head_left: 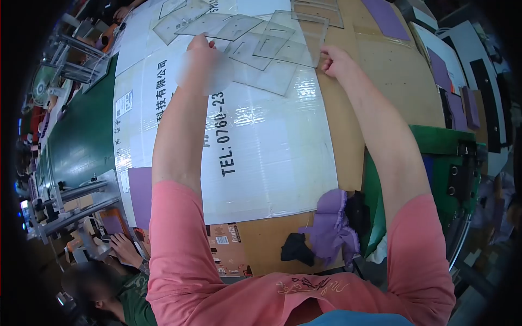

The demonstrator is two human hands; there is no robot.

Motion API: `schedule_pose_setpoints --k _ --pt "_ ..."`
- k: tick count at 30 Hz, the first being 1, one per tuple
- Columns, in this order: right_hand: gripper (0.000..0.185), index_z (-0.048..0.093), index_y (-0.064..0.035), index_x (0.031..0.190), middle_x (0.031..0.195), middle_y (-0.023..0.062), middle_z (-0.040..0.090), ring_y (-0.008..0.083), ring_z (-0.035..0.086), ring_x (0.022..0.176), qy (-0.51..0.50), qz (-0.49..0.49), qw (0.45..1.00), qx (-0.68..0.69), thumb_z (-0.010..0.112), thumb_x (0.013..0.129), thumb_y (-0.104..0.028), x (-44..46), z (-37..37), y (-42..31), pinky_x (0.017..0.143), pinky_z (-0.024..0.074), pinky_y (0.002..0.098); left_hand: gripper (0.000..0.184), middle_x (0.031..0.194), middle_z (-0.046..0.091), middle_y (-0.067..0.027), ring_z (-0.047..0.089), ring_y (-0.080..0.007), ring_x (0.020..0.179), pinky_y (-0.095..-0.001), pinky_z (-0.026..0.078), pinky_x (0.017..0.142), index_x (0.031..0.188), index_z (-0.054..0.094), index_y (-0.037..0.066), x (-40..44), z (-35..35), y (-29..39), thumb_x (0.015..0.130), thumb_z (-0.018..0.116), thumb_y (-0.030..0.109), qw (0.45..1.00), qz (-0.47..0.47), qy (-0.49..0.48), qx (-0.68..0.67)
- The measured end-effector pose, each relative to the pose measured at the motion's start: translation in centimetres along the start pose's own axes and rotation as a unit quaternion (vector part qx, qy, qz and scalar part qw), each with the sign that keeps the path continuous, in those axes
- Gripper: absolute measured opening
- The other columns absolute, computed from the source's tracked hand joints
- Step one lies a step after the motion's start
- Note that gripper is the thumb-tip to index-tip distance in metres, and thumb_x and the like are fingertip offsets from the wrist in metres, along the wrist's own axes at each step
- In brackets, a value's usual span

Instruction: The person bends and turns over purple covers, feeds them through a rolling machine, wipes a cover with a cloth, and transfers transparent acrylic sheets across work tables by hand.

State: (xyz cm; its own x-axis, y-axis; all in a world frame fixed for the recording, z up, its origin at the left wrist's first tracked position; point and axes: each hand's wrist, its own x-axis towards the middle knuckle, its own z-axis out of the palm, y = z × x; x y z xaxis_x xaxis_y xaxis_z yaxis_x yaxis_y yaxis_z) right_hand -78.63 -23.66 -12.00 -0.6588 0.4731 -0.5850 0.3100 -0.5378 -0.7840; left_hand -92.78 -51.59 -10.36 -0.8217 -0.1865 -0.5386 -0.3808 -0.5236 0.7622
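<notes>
Several clear, glass-like panes lie overlapping at the far end of the white cardboard sheet (272, 179); some have a slot in them. My left hand (201, 48) is closed at the near edge of a clear pane (209, 24), its fingertips pinching there. On the right, my right hand (337, 61) has curled fingers, with thumb and fingertips at the right edge of another clear pane (302, 50). One more pane (272, 79) lies nearest to me, between my two forearms. A blurred patch hides part of my left hand and wrist.
Brown cardboard (391, 70) lies to the right, with a purple sheet (385, 19) on it. Purple cloth sleeves (331, 223) and a black cloth piece (297, 249) lie near my body. A green conveyor belt (81, 136) runs on the left. A co-worker's hand (126, 249) is at lower left.
</notes>
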Motion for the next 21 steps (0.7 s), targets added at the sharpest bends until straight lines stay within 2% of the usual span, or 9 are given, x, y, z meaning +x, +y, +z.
schedule_pose_setpoints --k 3,6,8,11,14,16,19,20,21 --pt "0.023 0.050 0.0058 0.095 0.079 0.0156 0.053 0.0271 0.057 0.065 -0.016 -0.012 0.999 0.049 0.055 0.076 -0.005 -3.1 1.1 -0.1 0.052 0.0494 0.0335 0.030 0.110 0.039 -0.0180 0.050 -0.0282 0.093 -0.0371 0.052 0.067 0.112 0.040 -0.007 -3.3 0.1 -0.2 0.084 0.048 0.000 0.999 0.022 0.010 -0.048" --pt "0.024 0.048 0.0058 0.097 0.078 0.0152 0.052 0.0267 0.058 0.064 -0.036 -0.042 0.993 0.103 0.056 0.076 -0.001 -6.1 1.1 -0.1 0.050 0.0506 0.0329 0.028 0.110 0.040 -0.0184 0.047 -0.0293 0.098 -0.0476 0.052 0.081 0.111 0.040 -0.009 -4.3 -1.6 -0.4 0.085 0.047 -0.002 0.994 0.036 -0.017 -0.100" --pt "0.031 0.043 0.0067 0.103 0.087 0.0171 0.053 0.0284 0.061 0.070 -0.071 -0.070 0.984 0.145 0.055 0.077 -0.003 -7.6 0.6 0.0 0.059 0.0539 0.0351 0.024 0.102 0.045 -0.0193 0.049 -0.0241 0.090 -0.0390 0.058 0.065 0.103 0.045 -0.010 -5.5 -3.6 -0.2 0.081 0.051 -0.002 0.994 0.073 -0.033 -0.078" --pt "0.021 0.048 0.0048 0.095 0.080 0.0149 0.053 0.0251 0.059 0.067 -0.125 -0.114 0.981 0.094 0.054 0.077 -0.004 -9.4 1.7 0.2 0.058 0.0535 0.0327 0.025 0.104 0.046 -0.0190 0.049 -0.0250 0.092 -0.0406 0.055 0.074 0.105 0.047 -0.009 -6.7 -7.9 0.3 0.082 0.052 -0.001 0.986 0.072 -0.114 -0.098" --pt "0.013 0.052 0.0030 0.087 0.074 0.0129 0.053 0.0214 0.057 0.063 -0.100 -0.171 0.980 -0.010 0.053 0.077 -0.006 -14.2 -3.5 -2.8 0.055 0.0523 0.0298 0.026 0.106 0.048 -0.0184 0.050 -0.0246 0.095 -0.0388 0.052 0.079 0.108 0.046 -0.009 -9.4 -10.1 0.8 0.085 0.050 0.002 0.977 0.038 -0.196 -0.078" --pt "0.015 0.051 0.0032 0.089 0.075 0.0134 0.053 0.0205 0.055 0.060 -0.068 -0.174 0.979 -0.080 0.054 0.078 -0.007 -21.6 -7.2 -6.9 0.053 0.0505 0.0288 0.027 0.107 0.049 -0.0180 0.051 -0.0243 0.096 -0.0376 0.050 0.083 0.110 0.046 -0.009 -11.8 -9.3 1.6 0.087 0.048 0.004 0.966 0.021 -0.247 -0.074" --pt "0.010 0.051 0.0007 0.084 0.072 0.0093 0.050 0.0158 0.053 0.058 -0.072 -0.230 0.969 -0.052 0.056 0.080 -0.007 -30.0 -14.9 -12.0 0.054 0.0486 0.0259 0.029 0.108 0.051 -0.0174 0.052 -0.0239 0.098 -0.0357 0.047 0.088 0.113 0.045 -0.009 -16.3 -6.4 2.9 0.089 0.046 0.007 0.947 0.017 -0.314 -0.070" --pt "0.015 0.048 0.0063 0.087 0.076 0.0167 0.052 0.0255 0.056 0.059 -0.130 -0.261 0.956 -0.044 0.053 0.076 -0.002 -31.1 -18.7 -13.9 0.059 0.0542 0.0356 0.030 0.109 0.051 -0.0172 0.053 -0.0237 0.099 -0.0351 0.046 0.090 0.114 0.045 -0.009 -18.2 -5.1 3.3 0.090 0.045 0.008 0.938 0.015 -0.340 -0.069" --pt "0.014 0.051 0.0057 0.086 0.076 0.0153 0.053 0.0231 0.056 0.058 -0.067 -0.292 0.954 -0.016 0.054 0.076 -0.004 -37.4 -21.0 -16.0 0.059 0.0533 0.0319 0.030 0.110 0.052 -0.0170 0.053 -0.0236 0.100 -0.0345 0.045 0.092 0.115 0.045 -0.009 -20.2 -3.6 3.5 0.091 0.044 0.009 0.927 0.015 -0.370 -0.060"
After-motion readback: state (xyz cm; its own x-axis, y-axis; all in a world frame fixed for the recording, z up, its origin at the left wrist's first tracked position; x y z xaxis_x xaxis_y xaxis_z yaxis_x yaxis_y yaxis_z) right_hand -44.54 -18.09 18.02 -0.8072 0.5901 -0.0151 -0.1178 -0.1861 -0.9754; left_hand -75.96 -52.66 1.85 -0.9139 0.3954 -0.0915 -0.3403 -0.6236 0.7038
